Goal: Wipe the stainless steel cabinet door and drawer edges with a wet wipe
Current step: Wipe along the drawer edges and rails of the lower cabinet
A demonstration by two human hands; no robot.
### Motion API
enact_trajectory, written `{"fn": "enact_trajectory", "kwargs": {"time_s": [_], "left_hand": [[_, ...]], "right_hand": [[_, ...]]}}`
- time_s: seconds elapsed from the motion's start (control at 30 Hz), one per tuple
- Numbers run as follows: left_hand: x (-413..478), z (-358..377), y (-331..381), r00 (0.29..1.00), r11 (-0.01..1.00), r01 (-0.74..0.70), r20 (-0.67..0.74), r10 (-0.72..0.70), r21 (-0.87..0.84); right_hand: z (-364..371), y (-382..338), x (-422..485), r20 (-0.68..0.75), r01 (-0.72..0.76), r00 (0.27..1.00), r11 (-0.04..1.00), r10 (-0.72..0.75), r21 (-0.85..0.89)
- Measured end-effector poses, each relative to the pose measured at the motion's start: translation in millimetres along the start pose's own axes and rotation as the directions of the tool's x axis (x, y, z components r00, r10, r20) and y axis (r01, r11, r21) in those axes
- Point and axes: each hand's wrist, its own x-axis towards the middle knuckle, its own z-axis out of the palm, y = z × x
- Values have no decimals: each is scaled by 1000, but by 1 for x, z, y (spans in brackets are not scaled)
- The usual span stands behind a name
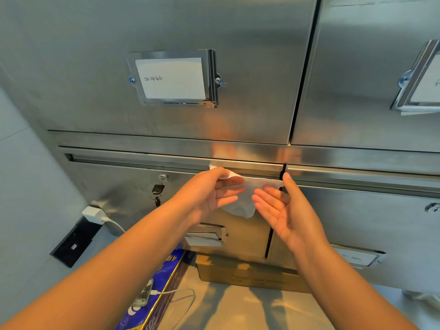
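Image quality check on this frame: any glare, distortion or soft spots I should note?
Head view: wide-angle distortion tilts the cabinet door seams. Orange reflections of the left hand and right hand smear the steel above the drawer edge. Glare streaks the label holder. The wet wipe is sharp, with no soft spots on it.

Wet wipe (240, 201) before the drawer edge (250, 166).
We note it between left hand (209, 194) and right hand (290, 217); keys (157, 190) left, label holder (172, 78) above, cardboard box (247, 272) below.
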Motion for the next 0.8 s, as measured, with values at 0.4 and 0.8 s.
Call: {"fn": "enact_trajectory", "kwargs": {"time_s": [0.4, 0.8], "left_hand": [[6, -4, -3, 1000, 992, -20, 8, 19, 127], [12, 13, -7, 984, 856, 61, -112, -137, -513]], "right_hand": [[4, -7, 6, -36, -60, 997, 996, 62, 70], [14, 8, 6, -77, 356, 932, 935, -355, 3]]}}
